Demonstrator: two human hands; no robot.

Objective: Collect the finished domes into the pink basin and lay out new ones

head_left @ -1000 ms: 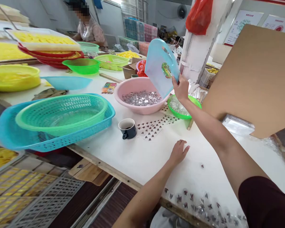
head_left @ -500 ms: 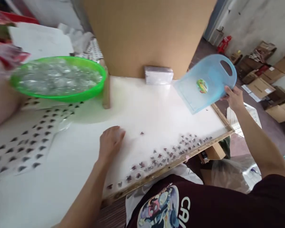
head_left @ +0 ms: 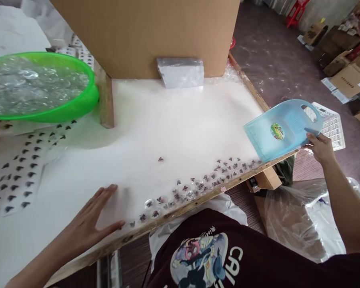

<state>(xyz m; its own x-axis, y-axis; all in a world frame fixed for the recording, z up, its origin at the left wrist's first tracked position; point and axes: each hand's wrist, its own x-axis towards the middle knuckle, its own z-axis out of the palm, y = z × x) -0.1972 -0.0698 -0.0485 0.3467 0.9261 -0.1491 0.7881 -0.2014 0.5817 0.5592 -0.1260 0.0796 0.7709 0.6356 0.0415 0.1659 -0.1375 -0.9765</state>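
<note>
My right hand (head_left: pixel 321 147) grips the lower edge of a translucent blue plastic board (head_left: pixel 291 120), near its cut-out handle. The board has a round colourful sticker and is tilted over the right end of the white table (head_left: pixel 180 128). Along the front edge lie several small clear discs (head_left: pixel 192 188) with dark, fly-like shapes on them. One dark piece (head_left: pixel 161 159) sits apart from that row. My left hand (head_left: pixel 96 220) is spread with the thumb apart, low over or on the table, to the left of the discs. It holds nothing.
A green basin (head_left: pixel 93 96) full of clear plastic pieces stands at the left, beside a wooden block (head_left: pixel 107 102). Sheets with dark shapes (head_left: pixel 18 176) lie below it. A large cardboard box (head_left: pixel 156 36) rises at the back, a wrapped stack (head_left: pixel 183 74) before it. Wooden strips edge the table.
My right hand has lowered the blue board to the table's right front edge. My left hand has moved left and towards me, its fingers spreading. The view has shifted to the right.
</note>
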